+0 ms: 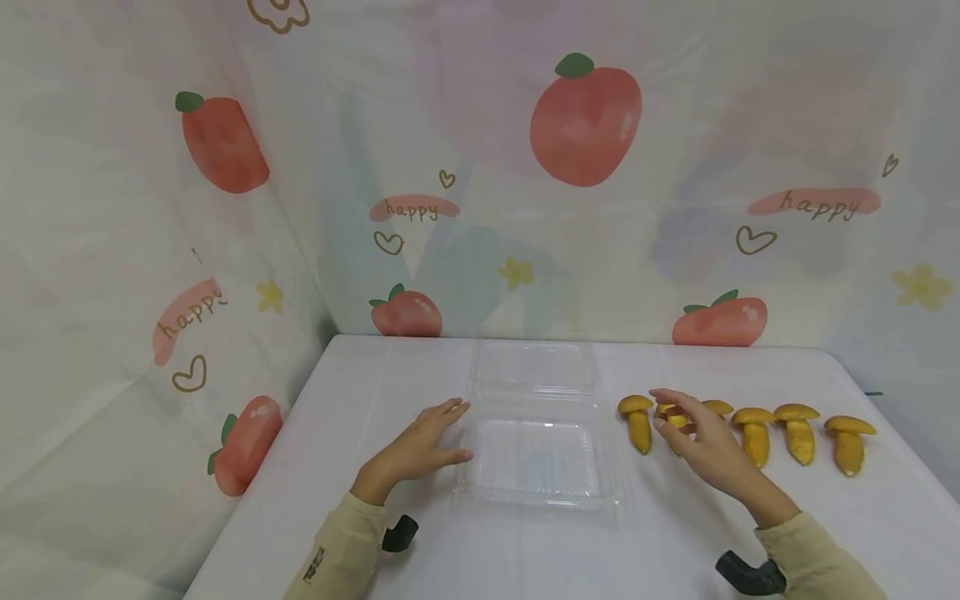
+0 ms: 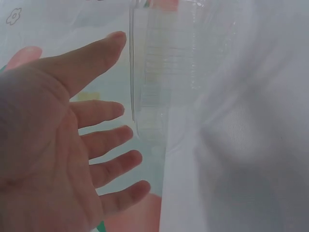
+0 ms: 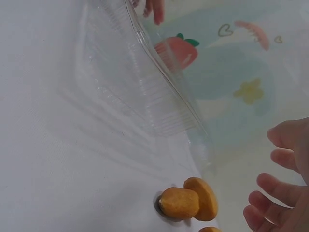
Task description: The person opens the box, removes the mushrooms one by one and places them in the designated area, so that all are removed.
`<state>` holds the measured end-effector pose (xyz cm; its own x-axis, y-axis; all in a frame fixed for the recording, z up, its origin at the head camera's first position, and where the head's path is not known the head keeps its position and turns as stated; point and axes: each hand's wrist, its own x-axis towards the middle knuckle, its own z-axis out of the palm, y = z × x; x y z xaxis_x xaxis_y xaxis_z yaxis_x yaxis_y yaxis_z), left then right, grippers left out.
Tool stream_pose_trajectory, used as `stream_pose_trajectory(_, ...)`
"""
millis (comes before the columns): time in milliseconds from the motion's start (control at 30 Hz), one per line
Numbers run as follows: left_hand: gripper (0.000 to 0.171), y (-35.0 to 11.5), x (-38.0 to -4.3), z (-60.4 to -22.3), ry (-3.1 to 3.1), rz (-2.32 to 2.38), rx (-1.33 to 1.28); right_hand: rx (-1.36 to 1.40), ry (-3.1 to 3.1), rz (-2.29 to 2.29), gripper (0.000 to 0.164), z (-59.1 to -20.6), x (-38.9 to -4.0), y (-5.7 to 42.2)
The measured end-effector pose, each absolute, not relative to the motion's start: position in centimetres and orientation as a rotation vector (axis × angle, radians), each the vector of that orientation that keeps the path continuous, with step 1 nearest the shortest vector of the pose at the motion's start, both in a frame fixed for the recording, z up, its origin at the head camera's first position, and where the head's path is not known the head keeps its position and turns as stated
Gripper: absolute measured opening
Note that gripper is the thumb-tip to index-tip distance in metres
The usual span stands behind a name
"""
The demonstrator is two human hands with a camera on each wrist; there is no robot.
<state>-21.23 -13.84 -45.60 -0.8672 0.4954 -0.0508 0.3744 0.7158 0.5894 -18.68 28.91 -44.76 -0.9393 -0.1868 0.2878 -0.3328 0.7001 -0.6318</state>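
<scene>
An unfolded clear plastic clamshell box [image 1: 536, 498] lies on the table, its lid [image 1: 534, 367] folded back toward the wall. My left hand [image 1: 420, 446] is at the box's left side, thumb and fingers apart, holding nothing. To the right of the box stands a row of several yellow mushrooms. My right hand [image 1: 708, 446] hovers over that row with fingers bent and spread, nothing between them. It partly hides the second mushroom [image 1: 672, 414]. The leftmost mushroom [image 1: 639, 429] is in full view, and also shows in the right wrist view as a mushroom [image 3: 181, 202] below the box.
A white cloth covers the table [image 1: 517, 550]. Patterned fabric [image 1: 480, 167] with fruit and "happy" prints hangs behind it and along the left. Farther right in the row are more mushrooms [image 1: 850, 446]. Black straps [image 1: 400, 533] show at both wrists.
</scene>
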Motion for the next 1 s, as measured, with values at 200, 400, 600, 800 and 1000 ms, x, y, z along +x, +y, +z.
stream_pose_trajectory(200, 0.070, -14.1, -20.8, -45.5, 2.774, 0.938, 0.699, 0.415, -2.726, 1.072, 0.043, -44.7, -18.6, 28.6)
stream_pose_trajectory(400, 0.064, -14.3, -20.4, -45.4, 2.856, 0.959, 0.685, 0.420, -2.735, 1.079, 0.044, -44.6, -18.4, 28.3)
stream_pose_trajectory(600, 0.063, -14.2, -19.5, -44.9, 2.926, 0.898, 0.745, 0.435, -2.736, 1.075, 0.043, -44.8, -17.9, 28.0)
stream_pose_trajectory(800, 0.063, -13.8, -18.5, -44.0, 2.982, 0.832, 0.820, 0.477, -2.698, 1.062, 0.046, -44.8, -17.4, 27.4)
stream_pose_trajectory(1000, 0.063, -13.4, -17.8, -43.3, 3.008, 0.756, 0.931, 0.547, -2.644, 1.031, 0.043, -44.5, -17.2, 26.3)
